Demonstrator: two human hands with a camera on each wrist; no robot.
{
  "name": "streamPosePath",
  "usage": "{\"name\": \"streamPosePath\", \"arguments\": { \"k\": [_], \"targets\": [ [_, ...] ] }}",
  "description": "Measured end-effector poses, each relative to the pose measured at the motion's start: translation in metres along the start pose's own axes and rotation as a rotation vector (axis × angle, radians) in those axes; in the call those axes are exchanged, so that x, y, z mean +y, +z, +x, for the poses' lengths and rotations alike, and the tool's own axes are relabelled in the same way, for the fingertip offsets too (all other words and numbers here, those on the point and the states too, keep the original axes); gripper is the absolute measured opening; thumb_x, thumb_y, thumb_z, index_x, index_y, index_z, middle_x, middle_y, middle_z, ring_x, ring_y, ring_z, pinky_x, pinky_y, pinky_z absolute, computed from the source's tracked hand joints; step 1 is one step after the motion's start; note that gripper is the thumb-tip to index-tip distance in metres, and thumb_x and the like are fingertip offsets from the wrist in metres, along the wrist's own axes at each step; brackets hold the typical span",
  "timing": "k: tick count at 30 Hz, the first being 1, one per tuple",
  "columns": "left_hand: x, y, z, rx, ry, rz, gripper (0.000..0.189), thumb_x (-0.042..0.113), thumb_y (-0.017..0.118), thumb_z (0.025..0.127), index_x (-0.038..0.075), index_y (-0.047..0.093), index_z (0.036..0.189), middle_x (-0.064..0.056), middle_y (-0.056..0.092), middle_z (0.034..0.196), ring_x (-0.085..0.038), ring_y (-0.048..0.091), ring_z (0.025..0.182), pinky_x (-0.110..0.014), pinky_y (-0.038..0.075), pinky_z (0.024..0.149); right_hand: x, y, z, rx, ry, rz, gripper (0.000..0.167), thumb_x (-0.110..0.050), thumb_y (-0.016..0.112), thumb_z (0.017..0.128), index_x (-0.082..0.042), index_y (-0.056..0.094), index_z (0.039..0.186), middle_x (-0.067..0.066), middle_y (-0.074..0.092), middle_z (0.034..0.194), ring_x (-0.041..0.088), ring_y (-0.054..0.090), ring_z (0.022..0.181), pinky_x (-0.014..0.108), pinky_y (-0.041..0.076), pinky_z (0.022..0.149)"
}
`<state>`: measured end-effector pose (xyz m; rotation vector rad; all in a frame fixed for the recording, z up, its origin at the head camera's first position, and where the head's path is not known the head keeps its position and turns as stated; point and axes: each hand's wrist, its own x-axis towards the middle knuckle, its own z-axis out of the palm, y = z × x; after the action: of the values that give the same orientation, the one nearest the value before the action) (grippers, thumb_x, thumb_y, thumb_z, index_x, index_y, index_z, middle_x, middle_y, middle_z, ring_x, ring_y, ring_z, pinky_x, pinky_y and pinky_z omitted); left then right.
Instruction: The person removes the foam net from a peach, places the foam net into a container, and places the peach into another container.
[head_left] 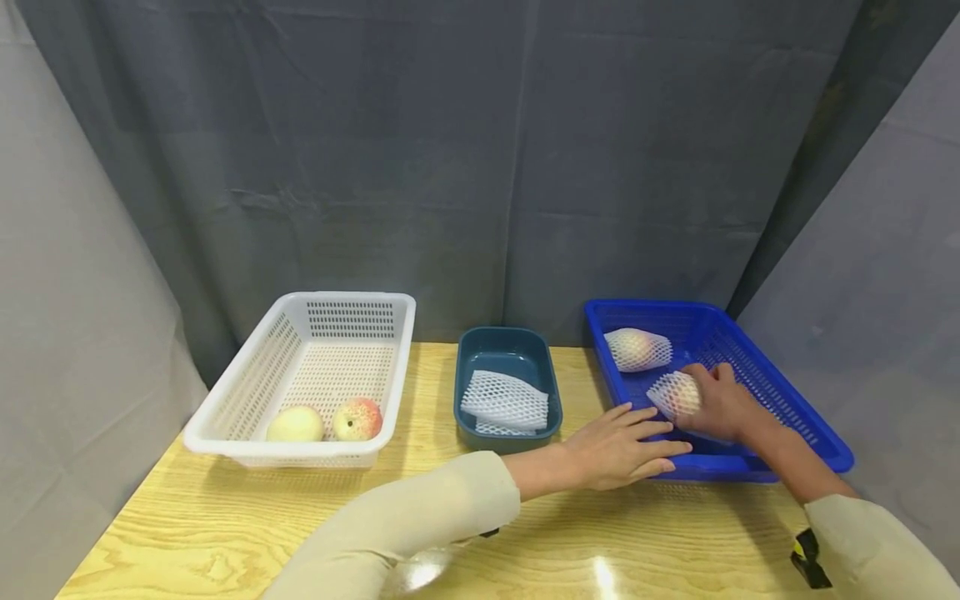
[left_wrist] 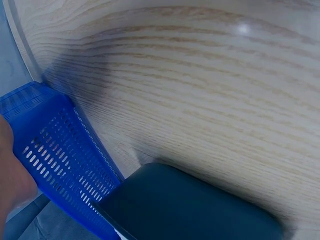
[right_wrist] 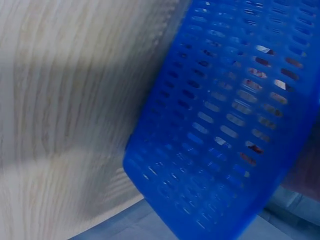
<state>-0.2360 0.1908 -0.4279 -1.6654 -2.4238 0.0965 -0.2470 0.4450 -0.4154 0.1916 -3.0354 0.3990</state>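
Observation:
In the head view my right hand (head_left: 720, 404) reaches into the blue basket (head_left: 798, 408) and grips a peach in a white foam net (head_left: 675, 394), its fingers and thumb covering the right end. Another netted peach (head_left: 637, 349) lies farther back in that basket. My left hand (head_left: 618, 450) has its fingers straight and spread, with the fingertips at the basket's near left rim, close to the held peach. The left wrist view catches only part of a hand (left_wrist: 15, 175) beside the blue basket. In the right wrist view the basket's slotted wall hides most of what is inside.
A white basket (head_left: 240, 454) at the left holds two bare peaches, one pale (head_left: 296, 425) and one red-speckled (head_left: 357, 419). Between the baskets stands a dark teal tub (head_left: 504, 340) with empty white foam nets (head_left: 506, 400). Grey curtains (head_left: 375, 167) enclose the wooden table (head_left: 187, 533).

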Motion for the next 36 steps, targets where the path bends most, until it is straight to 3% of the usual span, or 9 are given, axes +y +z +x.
{"name": "streamPosePath", "arguments": {
  "k": [17,26,36],
  "targets": [
    [0.001,-0.002,0.001,-0.042,0.006,-0.003,0.052,0.053,0.017,0.106,0.043,0.024,0.157,0.011,0.030,0.159,-0.015,0.017,0.149,-0.036,0.013,0.120,-0.028,-0.043,-0.005,0.049,-0.031,0.025,0.087,-0.035,0.084,0.080,0.004,0.036,0.141,0.042,0.029,0.124,0.049,0.055,0.088,0.059,0.052,0.065],
    [0.000,-0.005,0.001,-0.059,-0.008,-0.011,0.052,0.055,0.018,0.106,0.045,0.026,0.156,0.012,0.030,0.159,-0.015,0.017,0.149,-0.036,0.015,0.119,-0.048,-0.060,-0.012,0.087,-0.094,0.003,0.080,-0.034,0.084,0.079,-0.005,0.041,0.140,0.036,0.032,0.125,0.039,0.057,0.083,0.045,0.052,0.059],
    [0.001,-0.007,0.001,-0.045,0.002,-0.003,0.052,0.055,0.019,0.106,0.044,0.030,0.155,0.011,0.034,0.157,-0.015,0.020,0.148,-0.037,0.019,0.119,-0.074,-0.073,-0.018,0.099,-0.145,-0.021,0.079,-0.032,0.083,0.078,-0.008,0.042,0.141,0.034,0.034,0.129,0.039,0.057,0.086,0.046,0.052,0.060]
  ]
}}
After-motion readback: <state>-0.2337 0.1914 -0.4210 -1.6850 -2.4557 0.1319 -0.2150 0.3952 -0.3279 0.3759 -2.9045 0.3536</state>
